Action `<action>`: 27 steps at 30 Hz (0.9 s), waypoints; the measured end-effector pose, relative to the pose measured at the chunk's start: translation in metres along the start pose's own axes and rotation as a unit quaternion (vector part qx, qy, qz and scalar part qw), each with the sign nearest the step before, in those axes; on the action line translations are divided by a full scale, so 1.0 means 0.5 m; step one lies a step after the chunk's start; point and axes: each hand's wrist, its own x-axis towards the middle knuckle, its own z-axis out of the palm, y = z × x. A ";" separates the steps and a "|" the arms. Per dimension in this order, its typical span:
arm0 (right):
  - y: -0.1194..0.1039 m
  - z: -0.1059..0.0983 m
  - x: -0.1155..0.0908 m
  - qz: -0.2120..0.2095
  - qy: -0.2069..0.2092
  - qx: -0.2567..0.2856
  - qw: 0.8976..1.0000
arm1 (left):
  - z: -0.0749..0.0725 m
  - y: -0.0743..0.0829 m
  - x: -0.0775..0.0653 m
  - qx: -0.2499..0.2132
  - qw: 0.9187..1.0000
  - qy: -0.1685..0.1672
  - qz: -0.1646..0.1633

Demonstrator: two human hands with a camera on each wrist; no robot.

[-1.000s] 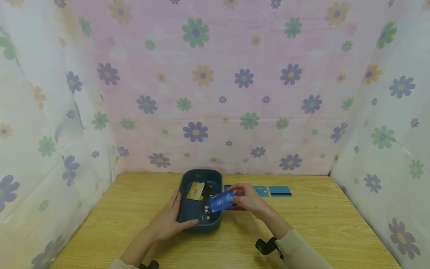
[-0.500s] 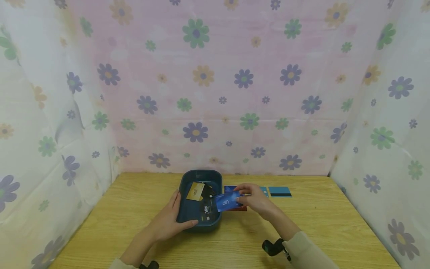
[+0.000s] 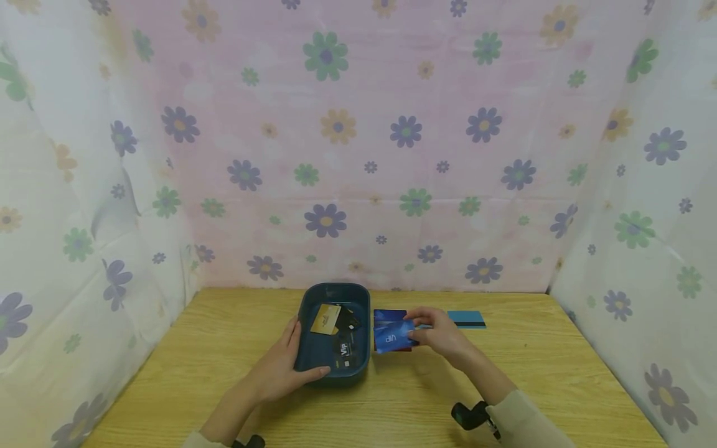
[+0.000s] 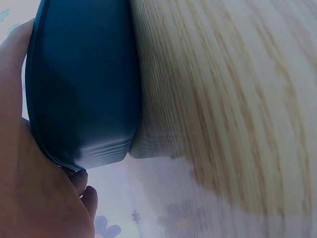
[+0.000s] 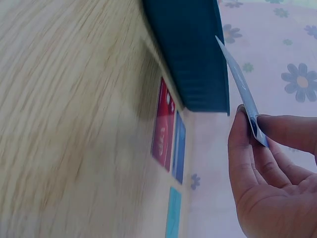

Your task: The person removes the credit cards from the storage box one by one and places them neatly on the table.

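My right hand (image 3: 445, 339) pinches a blue VIP card (image 3: 392, 337) between thumb and fingers, just right of the dark blue box (image 3: 316, 354). In the right wrist view the card stands edge-on, slightly bent and raised over the table. My left hand (image 3: 273, 370) holds the box at its left side, the thumb over the near rim and the fingers along the outer wall. Inside the box lie a gold card (image 3: 323, 320), a black Vip card (image 3: 345, 353) and another dark card (image 3: 348, 318) partly beneath the gold one.
On the table right of the box lie a red card (image 5: 163, 126) and a dark blue card (image 5: 179, 148). Beside them is a light blue card (image 5: 173, 213), mostly behind my right hand in the head view. Farther right lies a blue card with a black stripe (image 3: 467, 316).
My right hand has moved right with the blue VIP card, from over the box's right rim to above the cards on the table. My left hand and the box stay put.
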 end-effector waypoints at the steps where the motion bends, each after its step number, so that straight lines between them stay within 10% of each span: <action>1: 0.004 -0.003 -0.002 0.002 0.005 0.001 1.000 | 0.000 -0.001 0.000 0.000 1.000 -0.001 0.000; 27: 0.062 -0.070 -0.022 0.034 0.051 -0.037 0.997 | 0.001 -0.001 0.000 -0.002 1.000 -0.003 0.000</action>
